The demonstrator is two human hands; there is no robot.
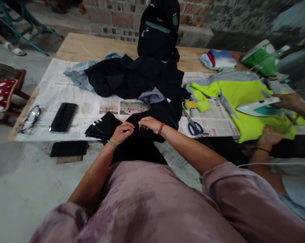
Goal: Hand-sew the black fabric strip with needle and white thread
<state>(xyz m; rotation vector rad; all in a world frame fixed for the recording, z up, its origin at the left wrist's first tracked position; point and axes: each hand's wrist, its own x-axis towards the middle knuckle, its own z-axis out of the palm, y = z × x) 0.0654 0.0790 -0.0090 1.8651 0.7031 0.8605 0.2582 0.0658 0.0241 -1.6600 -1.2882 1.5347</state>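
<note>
A black garment [107, 123] with white stripes lies along the near table edge and over my lap. My left hand [122, 133] is closed on its cloth, fingers bent and thumb against them. Close beside it on the right, my right hand [150, 124] pinches a thin, pale sliver over the same garment; it is too small to tell whether it is a needle or thread. To the right of my right hand are scissors [195, 128] with dark blue handles and a yellow sponge-like block [190, 104].
Dark clothes [132, 76] are heaped behind my hands, before a black backpack [157, 33]. Left lie a phone [63, 117] and glasses [32, 118]; another phone [68, 149] sits below the edge. At right, a co-worker's hand holds an iron [258, 107] on a yellow-green garment [248, 91].
</note>
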